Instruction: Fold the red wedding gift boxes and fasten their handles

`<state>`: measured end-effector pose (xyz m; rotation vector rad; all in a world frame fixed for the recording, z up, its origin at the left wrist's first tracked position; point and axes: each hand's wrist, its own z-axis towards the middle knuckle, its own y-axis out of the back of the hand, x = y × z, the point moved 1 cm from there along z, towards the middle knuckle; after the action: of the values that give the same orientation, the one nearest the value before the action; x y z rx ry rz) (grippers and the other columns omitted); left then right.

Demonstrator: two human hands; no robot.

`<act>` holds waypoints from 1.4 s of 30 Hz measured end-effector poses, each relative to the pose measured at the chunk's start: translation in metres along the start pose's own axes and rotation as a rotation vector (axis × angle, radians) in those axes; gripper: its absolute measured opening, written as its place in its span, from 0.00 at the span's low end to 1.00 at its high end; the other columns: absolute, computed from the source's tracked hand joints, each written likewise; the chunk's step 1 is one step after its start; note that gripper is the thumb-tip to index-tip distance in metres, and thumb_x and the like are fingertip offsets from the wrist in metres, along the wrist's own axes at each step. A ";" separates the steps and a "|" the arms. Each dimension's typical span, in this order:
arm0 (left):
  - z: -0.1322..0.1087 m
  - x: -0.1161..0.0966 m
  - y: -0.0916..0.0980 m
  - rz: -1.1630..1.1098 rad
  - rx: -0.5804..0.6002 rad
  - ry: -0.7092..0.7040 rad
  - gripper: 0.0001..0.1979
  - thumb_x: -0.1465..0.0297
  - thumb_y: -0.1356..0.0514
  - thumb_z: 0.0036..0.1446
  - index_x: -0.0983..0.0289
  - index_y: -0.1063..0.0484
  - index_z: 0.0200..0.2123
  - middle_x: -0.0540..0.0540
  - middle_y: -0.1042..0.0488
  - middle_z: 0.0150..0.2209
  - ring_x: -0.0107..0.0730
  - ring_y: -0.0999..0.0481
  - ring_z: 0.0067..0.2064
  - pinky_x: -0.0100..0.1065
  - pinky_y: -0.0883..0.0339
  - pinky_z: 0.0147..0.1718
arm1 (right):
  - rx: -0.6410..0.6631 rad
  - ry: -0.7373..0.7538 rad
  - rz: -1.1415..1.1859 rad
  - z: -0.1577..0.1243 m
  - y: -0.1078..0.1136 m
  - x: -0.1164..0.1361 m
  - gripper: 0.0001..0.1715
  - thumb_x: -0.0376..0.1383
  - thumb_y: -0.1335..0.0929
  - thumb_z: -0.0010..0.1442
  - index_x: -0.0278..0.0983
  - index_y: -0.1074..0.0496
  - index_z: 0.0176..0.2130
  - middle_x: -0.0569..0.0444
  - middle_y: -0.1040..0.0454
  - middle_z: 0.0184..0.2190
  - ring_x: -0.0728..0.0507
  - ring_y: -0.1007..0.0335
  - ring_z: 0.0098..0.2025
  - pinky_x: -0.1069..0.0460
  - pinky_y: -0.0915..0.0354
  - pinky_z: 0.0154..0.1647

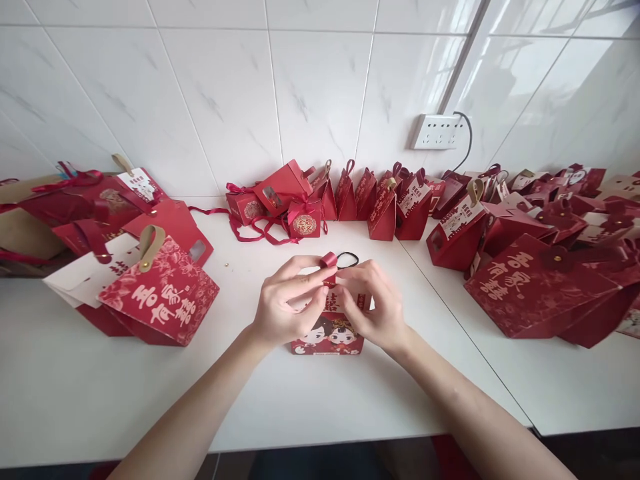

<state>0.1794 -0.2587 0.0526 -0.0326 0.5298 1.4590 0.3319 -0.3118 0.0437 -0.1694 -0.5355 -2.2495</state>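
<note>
A small red gift box [327,337] with two cartoon figures on its front stands on the white table [280,400] right before me. My left hand [287,303] and my right hand [373,303] meet above it, fingers pinched on the red ribbon loop [329,260] at its top. A black hair tie [347,259] lies just behind the hands.
A large red bag with gold characters [163,293] lies at the left, more red bags and a brown carton behind it. A row of small red boxes [345,200] lines the wall. A heap of red bags [540,280] covers the right table. A wall socket [436,131] hangs above.
</note>
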 end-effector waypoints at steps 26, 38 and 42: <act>0.000 -0.001 -0.001 -0.011 0.007 -0.046 0.22 0.81 0.42 0.57 0.59 0.28 0.52 0.57 0.27 0.47 0.33 0.22 0.46 0.29 0.21 0.39 | 0.004 -0.219 0.162 -0.002 -0.005 0.003 0.05 0.31 0.36 0.61 0.39 0.33 0.40 0.52 0.25 0.33 0.47 0.28 0.34 0.52 0.31 0.34; 0.001 -0.005 -0.004 -0.061 -0.022 0.044 0.17 0.80 0.42 0.58 0.59 0.25 0.48 0.55 0.25 0.45 0.29 0.21 0.43 0.25 0.24 0.37 | 0.006 -0.462 0.318 0.001 -0.004 0.011 0.05 0.35 0.36 0.62 0.38 0.33 0.33 0.56 0.25 0.28 0.50 0.32 0.24 0.55 0.35 0.24; 0.000 -0.006 -0.005 -0.051 -0.023 0.062 0.16 0.80 0.43 0.58 0.60 0.25 0.48 0.55 0.25 0.45 0.30 0.22 0.44 0.27 0.23 0.38 | -0.013 -0.466 0.316 0.001 -0.005 0.012 0.04 0.37 0.33 0.59 0.38 0.32 0.34 0.55 0.24 0.29 0.48 0.29 0.28 0.54 0.33 0.27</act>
<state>0.1838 -0.2645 0.0535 -0.1090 0.5589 1.4182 0.3200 -0.3165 0.0462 -0.7445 -0.6824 -1.9028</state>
